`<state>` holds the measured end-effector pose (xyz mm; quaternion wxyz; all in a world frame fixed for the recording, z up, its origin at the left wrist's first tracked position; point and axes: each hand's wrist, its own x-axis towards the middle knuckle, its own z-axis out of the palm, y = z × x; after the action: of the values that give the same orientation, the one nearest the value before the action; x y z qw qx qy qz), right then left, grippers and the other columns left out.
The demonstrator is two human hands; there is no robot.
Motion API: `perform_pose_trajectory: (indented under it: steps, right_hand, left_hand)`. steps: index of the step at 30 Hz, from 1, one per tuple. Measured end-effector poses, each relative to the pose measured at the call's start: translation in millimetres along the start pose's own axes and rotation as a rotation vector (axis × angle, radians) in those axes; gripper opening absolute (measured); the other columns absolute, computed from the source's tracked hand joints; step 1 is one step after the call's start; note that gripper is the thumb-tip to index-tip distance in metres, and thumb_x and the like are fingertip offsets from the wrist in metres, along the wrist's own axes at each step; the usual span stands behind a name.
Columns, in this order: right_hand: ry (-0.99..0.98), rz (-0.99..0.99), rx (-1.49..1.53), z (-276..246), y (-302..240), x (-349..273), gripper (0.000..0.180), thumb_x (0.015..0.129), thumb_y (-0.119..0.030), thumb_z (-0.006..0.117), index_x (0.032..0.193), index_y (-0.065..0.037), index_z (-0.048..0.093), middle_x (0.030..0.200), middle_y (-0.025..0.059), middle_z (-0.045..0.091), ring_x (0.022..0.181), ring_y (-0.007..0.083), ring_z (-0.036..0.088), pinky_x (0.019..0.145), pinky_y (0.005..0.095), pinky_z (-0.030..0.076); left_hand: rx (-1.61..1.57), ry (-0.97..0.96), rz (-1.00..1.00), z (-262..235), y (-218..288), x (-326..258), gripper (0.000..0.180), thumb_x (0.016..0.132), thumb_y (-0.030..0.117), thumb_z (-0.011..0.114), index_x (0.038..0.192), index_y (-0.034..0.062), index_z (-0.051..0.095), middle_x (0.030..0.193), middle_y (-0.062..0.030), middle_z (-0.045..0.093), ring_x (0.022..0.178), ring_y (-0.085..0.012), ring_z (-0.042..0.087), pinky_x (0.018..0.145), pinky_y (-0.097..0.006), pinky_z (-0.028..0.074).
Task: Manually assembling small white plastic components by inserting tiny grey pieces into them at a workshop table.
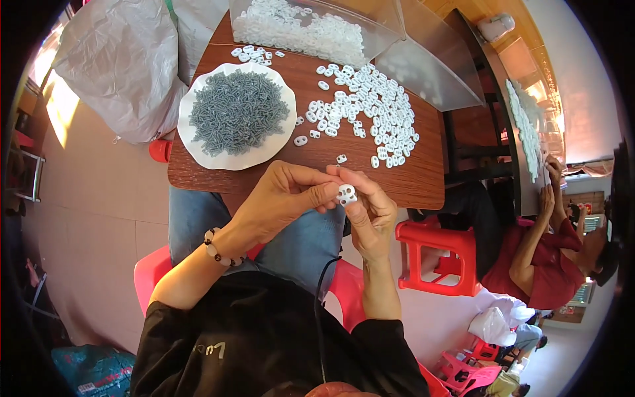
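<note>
Above my lap, near the table's front edge, a small white cord lock with holes (pixel 346 194) sits between my two hands. My right hand (pixel 372 215) grips it between thumb and fingers. Thumb and forefinger of my left hand (pixel 281 198) are pinched at its left edge; whatever lies under those fingertips is hidden. A beaded bracelet (pixel 213 246) circles my left wrist. Just beyond my fingers, a loose white piece (pixel 341 159) lies on the table. To the left, a white scalloped plate (pixel 289 135) carries a heap of small grey springs (pixel 238 111).
Many white two-hole pieces (pixel 390 109) spread over the brown table (pixel 423 178). A clear bin (pixel 387 30) of whitish parts stands behind them. Large white sacks (pixel 126 66) are at far left. A red stool (pixel 440 258) and a co-worker in red (pixel 539 264) are to the right.
</note>
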<state>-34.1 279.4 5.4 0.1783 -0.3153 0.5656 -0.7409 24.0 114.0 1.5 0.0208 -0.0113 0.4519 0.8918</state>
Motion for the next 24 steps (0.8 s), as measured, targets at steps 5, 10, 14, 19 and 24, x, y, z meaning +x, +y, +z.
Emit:
perform_pose_trajectory:
  steps: [5,10,14,19,24]
  right_hand:
    - [0.021,-0.048,-0.041,-0.2,7.7,0.3,0.039,0.091,-0.015,0.061,0.123,0.007,0.053,0.123,0.0264,0.056,0.109,0.0259,0.058,0.095,0.0364,0.045]
    - [0.029,-0.075,-0.095,2.4,10.6,0.7,0.041,0.091,-0.017,0.061,0.123,0.007,0.052,0.121,0.0257,0.058,0.109,0.0257,0.059,0.096,0.0358,0.044]
    - [0.047,-0.063,-0.091,4.4,10.5,0.2,0.041,0.092,-0.018,0.06,0.123,0.007,0.052,0.121,0.0255,0.058,0.109,0.0254,0.059,0.096,0.0353,0.044]
    - [0.001,-0.071,-0.155,3.2,11.4,1.7,0.045,0.092,-0.021,0.06,0.125,0.008,0.051,0.119,0.0248,0.059,0.109,0.025,0.058,0.096,0.0355,0.043]
    - [-0.028,-0.082,-0.208,3.2,7.8,4.5,0.046,0.091,-0.024,0.061,0.122,0.009,0.054,0.118,0.0244,0.059,0.105,0.024,0.058,0.094,0.0347,0.043]
  left_hand:
    - [-0.013,-0.002,0.015,-2.2,-2.3,1.0,0.021,0.088,0.017,0.067,0.098,-0.0017,0.07,0.078,-0.0043,0.066,0.07,-0.0076,0.056,0.066,-0.022,0.046]
    - [-0.029,-0.003,0.001,-5.5,-4.9,0.9,0.022,0.087,0.017,0.068,0.097,-0.0025,0.07,0.079,-0.0042,0.065,0.071,-0.0075,0.056,0.065,-0.021,0.046]
    - [-0.042,0.009,0.012,-3.1,-3.2,-0.2,0.021,0.087,0.017,0.069,0.096,-0.0027,0.07,0.077,-0.0033,0.065,0.07,-0.0068,0.055,0.065,-0.021,0.046]
    - [0.049,0.009,-0.001,-6.9,1.7,-0.6,0.018,0.086,0.015,0.069,0.092,-0.0018,0.071,0.074,-0.0025,0.064,0.068,-0.0056,0.054,0.064,-0.02,0.044]
    - [0.119,0.02,-0.018,-5.2,7.4,-1.2,0.014,0.086,0.013,0.069,0.088,-0.0006,0.071,0.071,-0.0018,0.064,0.065,-0.0041,0.052,0.058,-0.02,0.042]
